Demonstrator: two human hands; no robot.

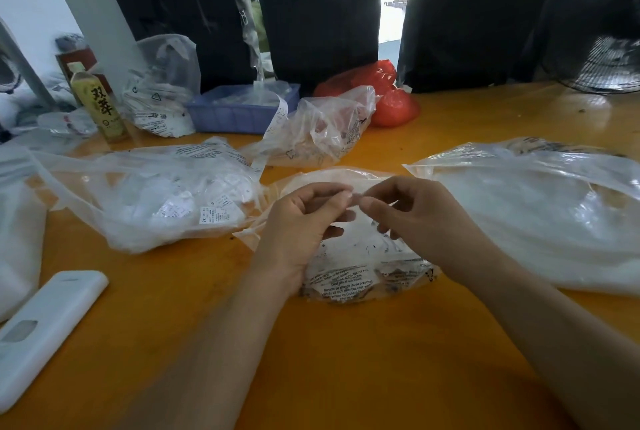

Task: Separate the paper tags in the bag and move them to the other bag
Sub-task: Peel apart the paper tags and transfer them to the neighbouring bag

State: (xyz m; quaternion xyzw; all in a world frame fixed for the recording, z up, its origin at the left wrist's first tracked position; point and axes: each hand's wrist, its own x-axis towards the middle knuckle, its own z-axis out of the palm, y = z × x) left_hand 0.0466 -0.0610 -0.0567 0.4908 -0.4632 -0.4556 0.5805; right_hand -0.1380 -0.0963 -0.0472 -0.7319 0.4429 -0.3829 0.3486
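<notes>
Both hands meet above a small clear bag with printed text that lies on the orange table. The left hand and right hand have fingers curled, thumb and forefinger tips pressed together around something tiny between them; it looks like a tag, but it is too small and blurred to be sure. The small bag under the hands holds a few white tags, partly hidden by the fingers.

Just left of the hands lies a larger clear bag full of white tags, some with printed labels facing up. To the right lies a big bag of white material, close beside the right wrist. Behind the hands sits another crumpled clear bag with a paper strip hanging from it. Further back stand a blue tray, a red bag, a tea bottle and black bundles. A white flat case rests at the near left edge, well apart from the hands
</notes>
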